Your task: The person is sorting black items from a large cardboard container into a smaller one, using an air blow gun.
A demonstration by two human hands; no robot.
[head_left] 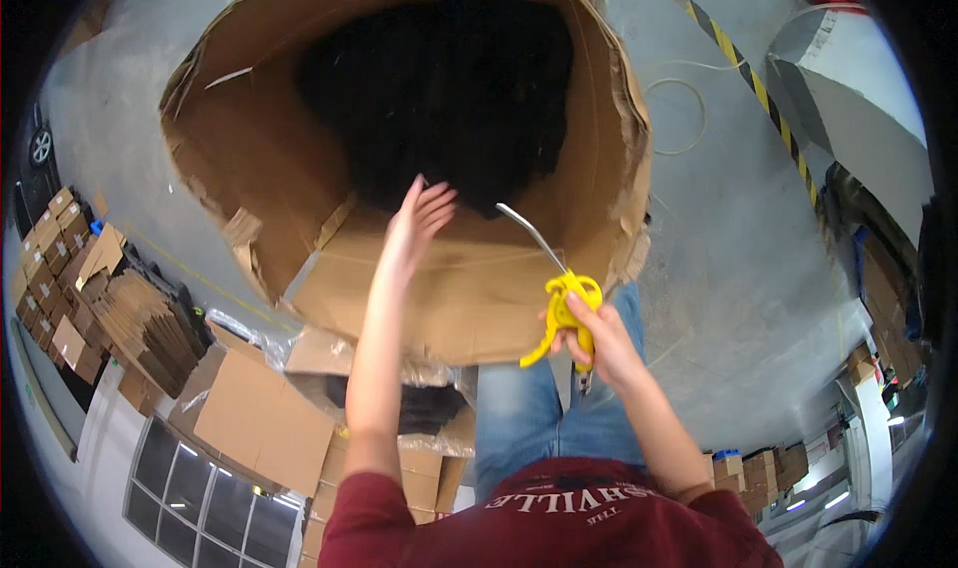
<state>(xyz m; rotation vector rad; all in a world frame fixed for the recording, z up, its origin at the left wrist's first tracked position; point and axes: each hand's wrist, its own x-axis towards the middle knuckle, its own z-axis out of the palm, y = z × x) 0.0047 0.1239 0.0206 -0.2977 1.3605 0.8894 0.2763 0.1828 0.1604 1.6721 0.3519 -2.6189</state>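
Observation:
In my right hand is a yellow air blow gun, its long bent metal nozzle pointing up and left over the near side of a big cardboard box. My left hand reaches over the box's interior, fingers stretched out and slightly blurred, with no object visible in it. Black material fills the bottom of the box; its separate pieces cannot be made out. The left fingertips appear close to the near edge of the black material, but whether they touch it I cannot tell.
Beside my left arm stands another carton with dark contents and clear plastic wrap. Folded cardboard sheets and stacked cartons lie farther left. A thin hose curls on the floor at right, near yellow-black striped tape.

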